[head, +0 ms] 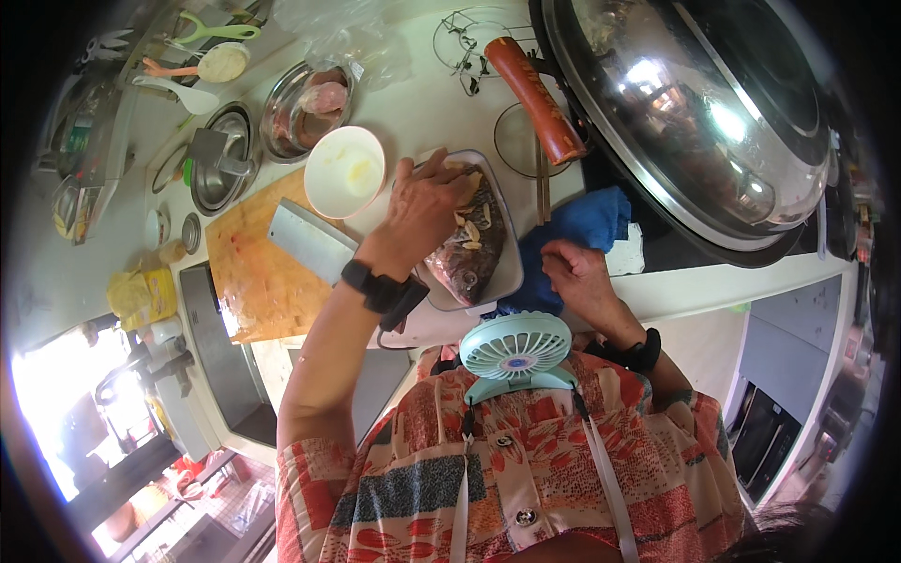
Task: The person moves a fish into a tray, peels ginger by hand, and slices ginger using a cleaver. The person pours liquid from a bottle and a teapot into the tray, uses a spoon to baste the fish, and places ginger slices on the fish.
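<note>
A whole fish (471, 264) with pale yellowish slices (472, 233) on it lies in a rimmed rectangular dish (512, 281), its head towards me. My left hand (424, 211) is over the tail end, fingers bent down at the slices; whether it pinches one is hidden. Half curled, my right hand (581, 278) rests at the edge of a blue cloth (591, 218), right of the dish, with nothing seen in it. Left of the dish stands a white bowl (345, 172) with a little yellowish residue. Beside it a cleaver (310, 236) lies on a wooden cutting board (260, 274).
A large lidded pan (676, 105) stands on the dark hob at right. Near it are a red cylinder (535, 102), chopsticks (542, 186), a glass lid (510, 141) and a wire rack (457, 42). Metal bowls, one holding raw meat (324, 97), stand back left. A sink (222, 338) is at left.
</note>
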Demonstrator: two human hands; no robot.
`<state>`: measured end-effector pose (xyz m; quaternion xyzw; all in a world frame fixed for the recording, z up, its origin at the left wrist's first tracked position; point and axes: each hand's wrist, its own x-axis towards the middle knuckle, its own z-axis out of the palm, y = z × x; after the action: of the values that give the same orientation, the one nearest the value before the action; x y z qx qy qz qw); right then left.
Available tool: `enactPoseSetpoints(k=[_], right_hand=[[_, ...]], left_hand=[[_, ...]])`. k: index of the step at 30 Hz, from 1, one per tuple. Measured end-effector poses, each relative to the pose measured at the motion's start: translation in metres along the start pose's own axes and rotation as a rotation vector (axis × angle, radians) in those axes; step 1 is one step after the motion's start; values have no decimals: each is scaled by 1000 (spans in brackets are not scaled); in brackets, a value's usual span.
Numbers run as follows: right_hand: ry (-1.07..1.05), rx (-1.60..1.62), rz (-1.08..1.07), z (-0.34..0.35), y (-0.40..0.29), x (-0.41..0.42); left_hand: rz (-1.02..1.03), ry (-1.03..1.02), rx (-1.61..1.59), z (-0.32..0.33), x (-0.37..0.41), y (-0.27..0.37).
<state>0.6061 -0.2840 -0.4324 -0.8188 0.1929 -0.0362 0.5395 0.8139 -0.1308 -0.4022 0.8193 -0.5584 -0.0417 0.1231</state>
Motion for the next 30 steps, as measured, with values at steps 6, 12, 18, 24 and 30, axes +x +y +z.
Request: enactPoseSetpoints(k=[6, 12, 18, 24, 30], right_hand=[[13, 22, 23, 2, 1, 1], [38, 3, -4, 5, -1, 3], [50, 25, 28, 2, -4, 0], [58, 33, 12, 3, 4, 0], [-11, 108, 114, 1, 6, -1]], left_hand=[[38, 35, 15, -12, -28, 3], [-55, 152, -196, -9, -18, -2], [71, 173, 215, -18, 16, -16], [253, 39, 298, -13, 31, -31], [318, -49, 423, -5, 42, -36]])
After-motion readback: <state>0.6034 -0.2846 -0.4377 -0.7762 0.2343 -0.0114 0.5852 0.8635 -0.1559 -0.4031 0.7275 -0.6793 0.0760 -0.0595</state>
